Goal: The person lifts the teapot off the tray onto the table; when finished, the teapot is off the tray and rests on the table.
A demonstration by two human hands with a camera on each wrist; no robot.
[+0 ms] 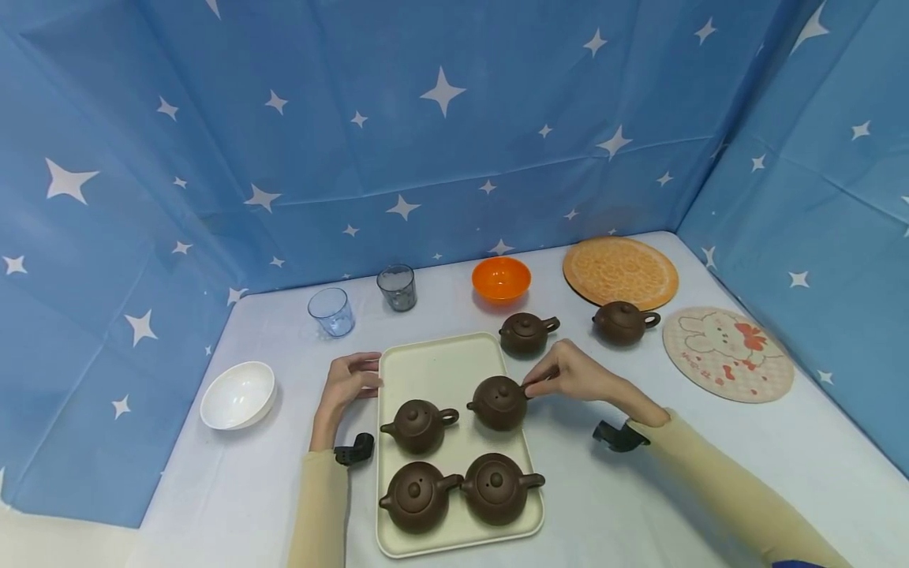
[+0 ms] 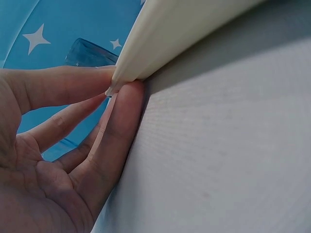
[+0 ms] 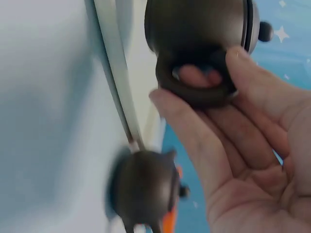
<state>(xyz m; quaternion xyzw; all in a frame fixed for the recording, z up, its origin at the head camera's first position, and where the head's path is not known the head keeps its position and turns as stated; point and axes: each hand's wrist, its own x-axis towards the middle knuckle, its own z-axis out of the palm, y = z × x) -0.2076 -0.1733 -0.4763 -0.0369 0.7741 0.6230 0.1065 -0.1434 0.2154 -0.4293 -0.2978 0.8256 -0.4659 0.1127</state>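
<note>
my right hand (image 1: 578, 377) pinches the loop handle of a brown teapot (image 1: 499, 403) that sits on the cream tray (image 1: 440, 364), at the tray's right edge, about midway along it; in the right wrist view a fingertip pokes through that handle (image 3: 197, 90) while the thumb and other fingers curl around it; my left hand (image 1: 349, 380) is at the tray's left edge near its far corner, fingers mostly straight, their tips touching the rim; the left wrist view shows fingertips (image 2: 124, 104) pressed under and against the tray's edge (image 2: 160, 43), nothing gripped;

three more teapots are on the tray: one (image 1: 420, 426) just left of the held pot, and two side by side in the near row, near-left pot (image 1: 417, 496) and near-right pot (image 1: 496, 487), nearly touching; off the tray, one pot (image 1: 526, 333) stands just beyond its far right corner, and another (image 1: 622, 323) further right of that;

beyond the tray, along the back, a pale blue glass (image 1: 331, 312), a grey glass (image 1: 397, 287), an orange bowl (image 1: 501, 279) and an orange mat (image 1: 620, 272); well right of the tray lies a pink rabbit mat (image 1: 727, 354); well left of the tray, a white bowl (image 1: 237, 394); all on a white table (image 1: 234, 489) with blue starred cloth (image 1: 440, 118) behind
</note>
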